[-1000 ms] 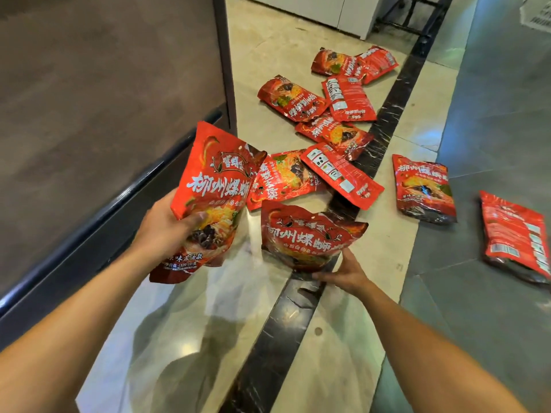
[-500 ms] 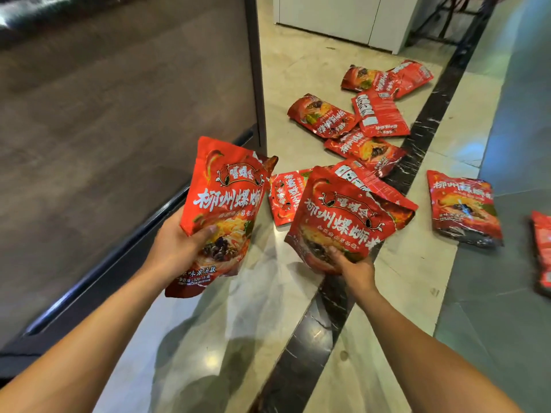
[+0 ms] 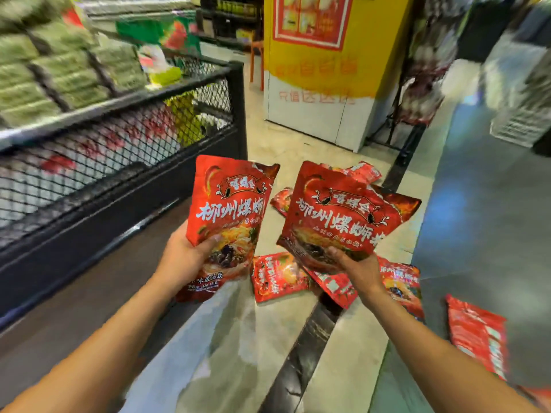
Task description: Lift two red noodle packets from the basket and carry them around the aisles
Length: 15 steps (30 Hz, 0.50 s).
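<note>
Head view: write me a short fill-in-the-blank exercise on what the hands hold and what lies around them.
1. Each hand, left hand and right hand, grips one ____ noodle packet.
2. More packets lie on the ____.
3. The shelf with the black mesh front stands on the person's ____ side.

Missing words: red; floor; left

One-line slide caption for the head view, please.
Left hand and right hand each hold a red noodle packet above packets on the floor.
</note>
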{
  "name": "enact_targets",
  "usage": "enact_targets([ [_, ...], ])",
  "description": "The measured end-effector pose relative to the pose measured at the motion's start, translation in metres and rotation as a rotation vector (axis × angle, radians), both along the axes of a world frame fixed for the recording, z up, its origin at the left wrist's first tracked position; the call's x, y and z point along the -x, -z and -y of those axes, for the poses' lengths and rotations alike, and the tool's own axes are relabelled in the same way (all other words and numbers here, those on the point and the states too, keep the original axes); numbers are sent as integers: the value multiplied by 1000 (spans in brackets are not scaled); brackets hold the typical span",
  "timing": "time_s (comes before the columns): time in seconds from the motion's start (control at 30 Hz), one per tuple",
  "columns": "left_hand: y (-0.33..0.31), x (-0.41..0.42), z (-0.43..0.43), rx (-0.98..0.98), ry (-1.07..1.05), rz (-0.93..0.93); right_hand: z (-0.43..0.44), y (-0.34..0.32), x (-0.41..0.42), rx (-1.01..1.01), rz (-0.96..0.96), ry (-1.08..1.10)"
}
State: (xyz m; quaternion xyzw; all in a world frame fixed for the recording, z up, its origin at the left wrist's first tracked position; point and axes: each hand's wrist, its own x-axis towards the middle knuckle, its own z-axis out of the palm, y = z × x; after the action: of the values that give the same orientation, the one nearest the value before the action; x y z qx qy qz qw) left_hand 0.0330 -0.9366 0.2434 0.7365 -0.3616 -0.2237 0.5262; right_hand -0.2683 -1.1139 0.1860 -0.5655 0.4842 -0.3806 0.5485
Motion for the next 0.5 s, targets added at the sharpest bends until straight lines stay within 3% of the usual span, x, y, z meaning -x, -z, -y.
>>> enact_targets([
  [0.33, -332, 47, 1, 75, 53, -8, -14, -333, 59, 83, 119, 34],
  [0.5, -447, 92, 4, 85, 82, -61, -39, -446, 113, 92, 176, 106],
])
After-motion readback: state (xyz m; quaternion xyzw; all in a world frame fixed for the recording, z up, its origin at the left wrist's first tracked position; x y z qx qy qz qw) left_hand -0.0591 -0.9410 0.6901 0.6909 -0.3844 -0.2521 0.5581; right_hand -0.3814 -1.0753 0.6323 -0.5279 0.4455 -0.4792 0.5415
